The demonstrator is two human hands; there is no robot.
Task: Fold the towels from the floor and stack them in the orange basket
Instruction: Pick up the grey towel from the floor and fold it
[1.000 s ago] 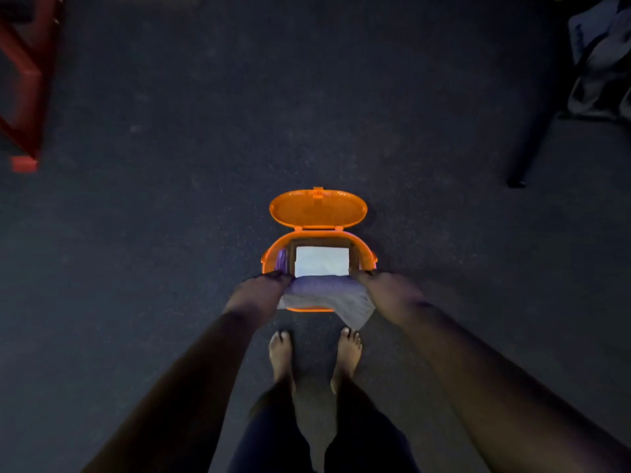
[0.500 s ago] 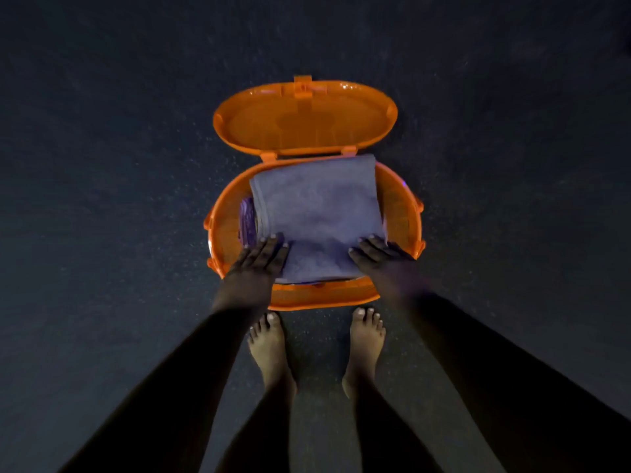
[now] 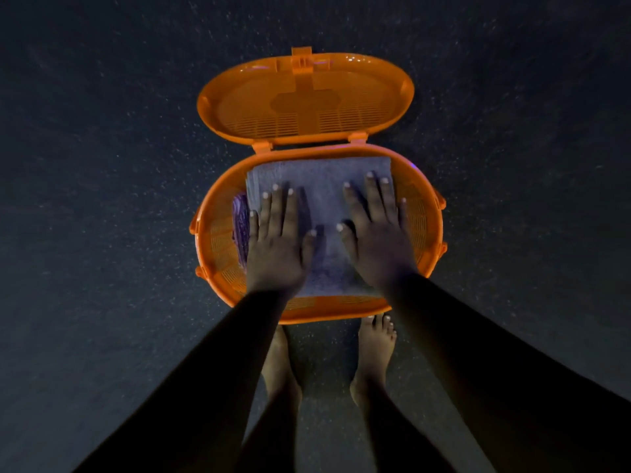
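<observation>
Two bare feet (image 3: 374,356) stand on the dark floor (image 3: 102,268) just before the orange basket (image 3: 211,254). Inside it lies a folded grey towel (image 3: 324,206), with a purple towel (image 3: 240,223) showing at its left edge. The left hand (image 3: 276,244) and right hand (image 3: 377,240) press flat on the grey towel, fingers straight and grasping nothing. Beyond, the lid (image 3: 305,97) stands open.

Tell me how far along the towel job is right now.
Done: a folded grey towel lies in the orange basket, on top of a purple towel showing at its left edge. In hand: the left hand and right hand press flat on the grey towel. Left: no unfolded towels show on the floor in view; the lid is open.
</observation>
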